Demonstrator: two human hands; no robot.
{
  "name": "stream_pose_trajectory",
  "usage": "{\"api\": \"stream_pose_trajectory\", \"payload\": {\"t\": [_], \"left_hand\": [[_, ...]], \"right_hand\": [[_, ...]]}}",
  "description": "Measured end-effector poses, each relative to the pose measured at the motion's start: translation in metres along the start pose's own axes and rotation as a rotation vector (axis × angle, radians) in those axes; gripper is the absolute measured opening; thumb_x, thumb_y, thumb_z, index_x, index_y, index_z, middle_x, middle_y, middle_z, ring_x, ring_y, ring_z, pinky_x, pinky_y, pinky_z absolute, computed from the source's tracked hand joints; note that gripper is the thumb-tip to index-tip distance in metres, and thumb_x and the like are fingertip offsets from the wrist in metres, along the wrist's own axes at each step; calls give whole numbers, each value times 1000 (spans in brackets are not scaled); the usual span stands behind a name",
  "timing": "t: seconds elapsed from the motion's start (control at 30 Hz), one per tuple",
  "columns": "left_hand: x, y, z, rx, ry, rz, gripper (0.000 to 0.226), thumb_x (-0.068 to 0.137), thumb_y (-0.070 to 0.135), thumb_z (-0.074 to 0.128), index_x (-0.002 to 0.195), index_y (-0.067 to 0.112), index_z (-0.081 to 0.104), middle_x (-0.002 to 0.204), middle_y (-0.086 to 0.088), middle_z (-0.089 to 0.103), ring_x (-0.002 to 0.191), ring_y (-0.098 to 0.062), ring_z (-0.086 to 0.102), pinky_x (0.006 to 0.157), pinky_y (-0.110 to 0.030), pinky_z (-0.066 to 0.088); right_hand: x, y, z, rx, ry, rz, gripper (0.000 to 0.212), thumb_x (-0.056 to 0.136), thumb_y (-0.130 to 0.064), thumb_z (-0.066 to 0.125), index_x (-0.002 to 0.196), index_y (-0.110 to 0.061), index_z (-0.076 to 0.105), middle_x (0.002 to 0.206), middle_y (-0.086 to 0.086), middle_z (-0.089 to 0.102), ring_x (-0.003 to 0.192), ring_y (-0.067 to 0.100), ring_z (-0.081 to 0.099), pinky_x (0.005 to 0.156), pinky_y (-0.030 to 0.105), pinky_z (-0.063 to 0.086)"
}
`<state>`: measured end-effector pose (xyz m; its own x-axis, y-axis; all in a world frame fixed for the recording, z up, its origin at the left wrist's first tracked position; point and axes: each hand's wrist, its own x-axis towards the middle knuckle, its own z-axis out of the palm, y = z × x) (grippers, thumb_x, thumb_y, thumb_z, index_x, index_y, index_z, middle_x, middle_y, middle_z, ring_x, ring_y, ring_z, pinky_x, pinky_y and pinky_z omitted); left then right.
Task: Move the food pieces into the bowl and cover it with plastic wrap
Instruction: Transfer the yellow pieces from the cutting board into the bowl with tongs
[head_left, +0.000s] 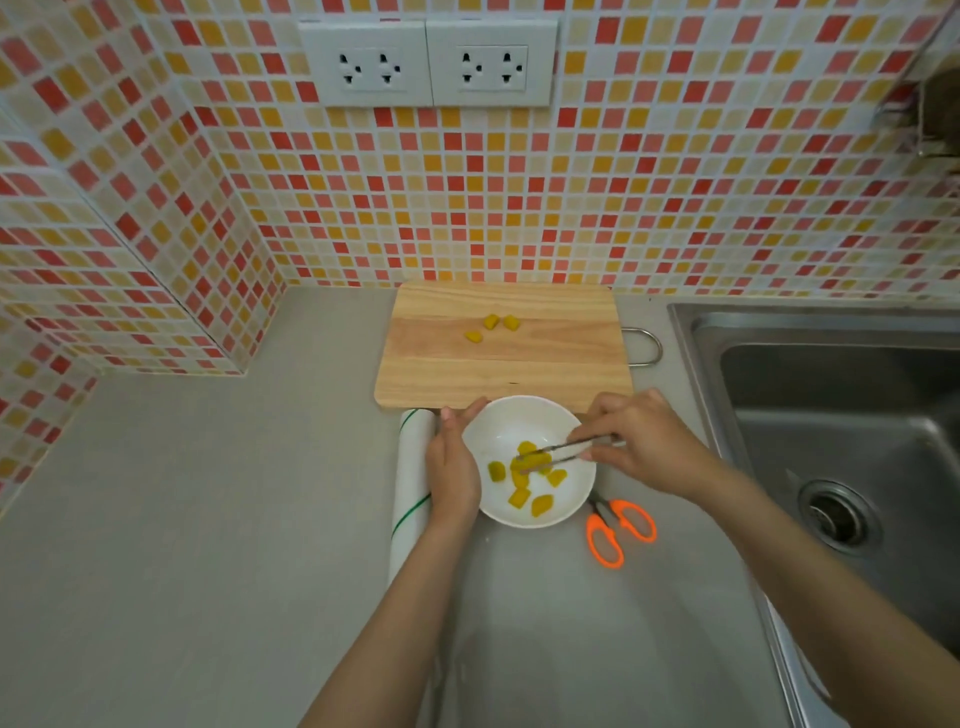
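A round white ceramic bowl (524, 415) is sitting on the grey countertop (208, 519), just in front of the near edge of a pale wooden cutting board (504, 358). The left hand (453, 465) is resting against the bowl's left rim, its fingers curled on the wall and steadying it. The right hand (641, 441) is pinching a pair of thin metal tongs (569, 449); their long axis is running nearly level, with the tips pointing left into the bowl and closing on one of the yellow food pieces in the bowl (530, 475). Several such chunks are lying scattered on the bowl's floor. Three more yellow food pieces on the board (491, 328) are sitting close together near its far middle. A white roll of plastic wrap with green lines (413, 488) is lying just left of the bowl, partly under the left hand, its length running away from the person. Orange-handled scissors (618, 527) are lying to the bowl's right, handles toward the person, near the steel sink (831, 415).
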<state>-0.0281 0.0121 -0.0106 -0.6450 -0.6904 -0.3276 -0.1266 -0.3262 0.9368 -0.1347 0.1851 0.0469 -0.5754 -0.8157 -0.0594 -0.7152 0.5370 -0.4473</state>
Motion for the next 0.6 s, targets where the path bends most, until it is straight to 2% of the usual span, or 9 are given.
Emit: {"api": "stream_pose_trajectory", "payload": {"t": [0.1, 0.23, 0.33, 0.4, 0.5, 0.6], "left_hand": [[-1, 0, 0, 6, 2, -2, 54, 102, 37, 21, 110, 16, 70, 104, 2, 68, 90, -2, 62, 71, -10, 49], [-3, 2, 0, 0, 5, -6, 54, 102, 38, 21, 110, 17, 70, 111, -2, 68, 99, -15, 63, 83, -22, 49], [-4, 3, 1, 5, 23, -15, 53, 101, 38, 21, 107, 20, 71, 113, -3, 69, 101, -18, 63, 88, -28, 49], [-3, 2, 1, 8, 27, -11, 53, 101, 39, 21, 106, 22, 71, 112, -2, 69, 101, -16, 63, 86, -26, 49], [-2, 2, 1, 0, 34, -21, 52, 101, 38, 21, 102, 25, 72, 110, -1, 70, 99, -15, 63, 82, -24, 49], [-1, 1, 1, -14, 33, -39, 50, 101, 37, 24, 97, 27, 73, 108, 1, 71, 98, -16, 64, 85, -27, 50]], "right_hand": [[-6, 0, -4, -54, -62, 28, 32, 78, -33, 70, 110, -33, 67, 97, -5, 59, 74, 6, 45, 86, 34, 33], [13, 4, -18, -3, 79, 43, 37, 78, -33, 70, 114, -27, 66, 97, -3, 57, 75, 5, 43, 87, 37, 35], [46, 9, -25, 51, 224, 116, 38, 78, -31, 71, 114, -21, 66, 95, 1, 58, 79, 11, 48, 84, 37, 42], [73, 15, -23, 64, 269, 200, 37, 80, -30, 69, 115, -19, 66, 97, 5, 58, 87, 20, 54, 84, 37, 44], [112, 24, -10, 114, 255, 315, 34, 84, -28, 64, 116, -14, 66, 109, 16, 58, 101, 30, 55, 81, 32, 40], [142, 28, 10, 157, 219, 378, 31, 86, -23, 61, 115, -12, 66, 116, 19, 55, 106, 33, 55, 82, 31, 42]]}}
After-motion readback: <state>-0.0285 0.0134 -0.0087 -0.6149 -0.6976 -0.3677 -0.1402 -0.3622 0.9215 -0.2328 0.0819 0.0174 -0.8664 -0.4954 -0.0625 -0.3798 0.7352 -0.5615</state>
